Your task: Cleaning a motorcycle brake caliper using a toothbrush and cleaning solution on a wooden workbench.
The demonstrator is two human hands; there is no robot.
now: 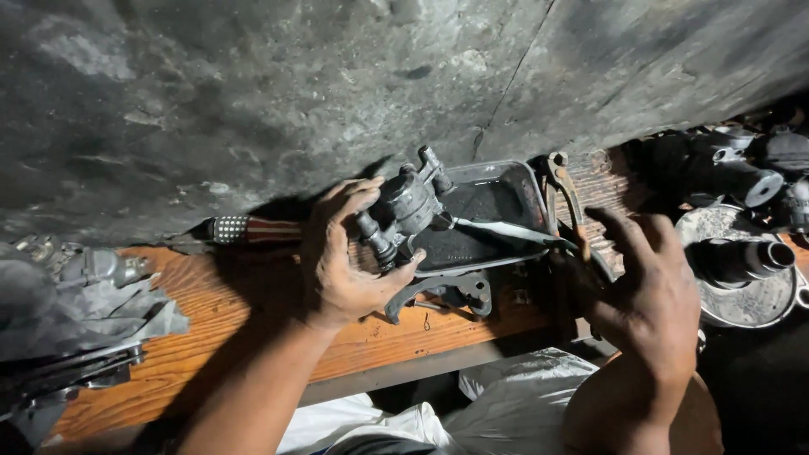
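Spanning beneath a grimy concrete wall (253, 93), a worn wooden bench (227, 324).

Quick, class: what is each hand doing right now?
Left hand: closed around a grey metal part.
Right hand: open, fingers spread, holding nothing, beside the pliers.

Head camera looks steeply down, close over the wooden bench (211, 329).

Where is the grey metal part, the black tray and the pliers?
grey metal part (410, 202), head view, on its round body, held by the left hand (341, 270).
black tray (497, 198), head view, on its dark floor.
pliers (563, 187), head view, on the handles.
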